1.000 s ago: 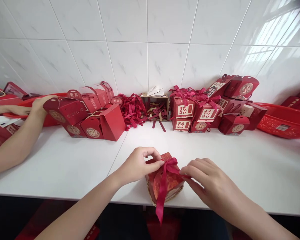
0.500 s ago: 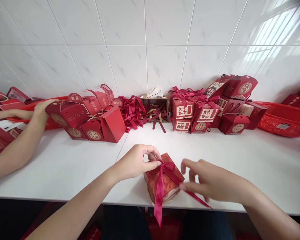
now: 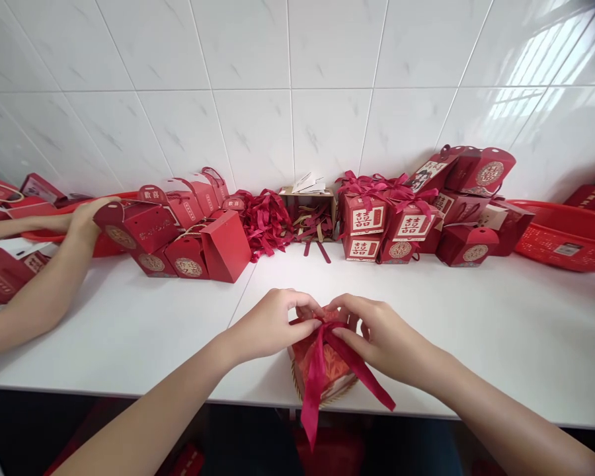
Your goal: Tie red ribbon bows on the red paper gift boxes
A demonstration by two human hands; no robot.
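A small red patterned box (image 3: 333, 362) with a gold twisted cord rests at the front edge of the white table. Across its top lies a crimson ribbon (image 3: 315, 383), its two tails hanging toward the front. My left hand (image 3: 277, 325) pinches the ribbon at the knot on the box's left side. On the other side my right hand (image 3: 377, 334) has its thumb and fingers curled around the ribbon near the knot. The knot is partly hidden by the fingertips.
Red gift boxes (image 3: 225, 248) stand at the back left, beside a ribbon pile (image 3: 265, 221). Ribbon-tied boxes (image 3: 367, 219) are stacked at the back right, near a red basket (image 3: 568, 235). Another person's arms (image 3: 44, 291) reach in from the left.
My right hand has moved left and inward, from the ribbon's right tail to the knot. The right tail has shifted left. My left hand stays at the knot.
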